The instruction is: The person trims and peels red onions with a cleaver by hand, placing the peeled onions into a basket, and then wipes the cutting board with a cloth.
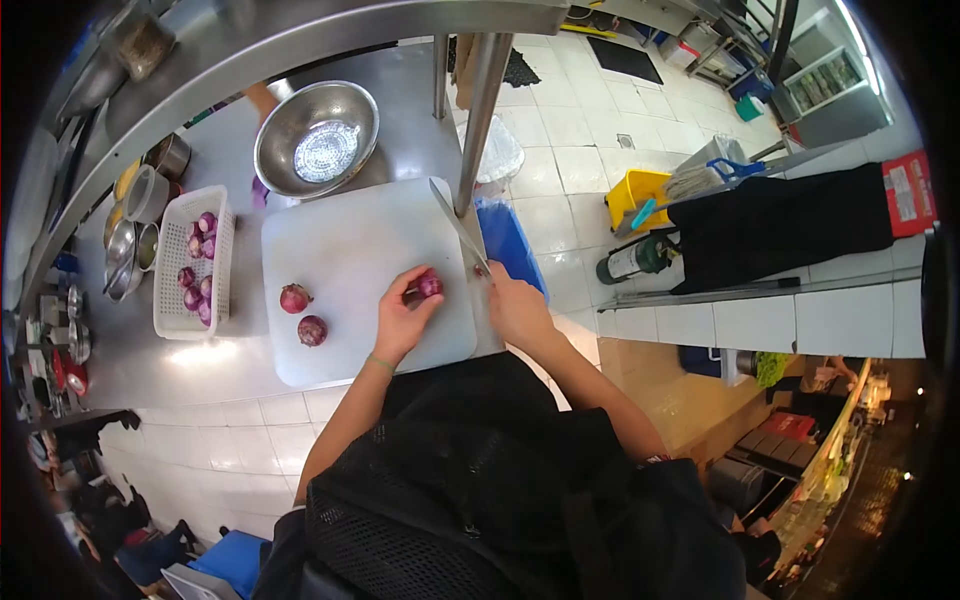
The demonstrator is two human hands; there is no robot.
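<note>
On the white cutting board (350, 230), my left hand (402, 318) grips a red onion (430, 283) between thumb and fingers near the board's right side. My right hand (520, 312) is closed round the handle of a knife (458, 226), whose long blade points away from me over the board's right edge. A small dark scrap lies by the knife hand. Two more red onions, one (295, 298) above the other (312, 331), rest on the left part of the board, apart from my hands.
Left of the board stands a white plastic basket (161, 290) with several red onions. A steel bowl (268, 165) sits beyond the board, with another person's arm (262, 98) behind it. A metal shelf post (482, 120) rises at the board's far right corner. A blue bin (515, 235) stands right of the counter.
</note>
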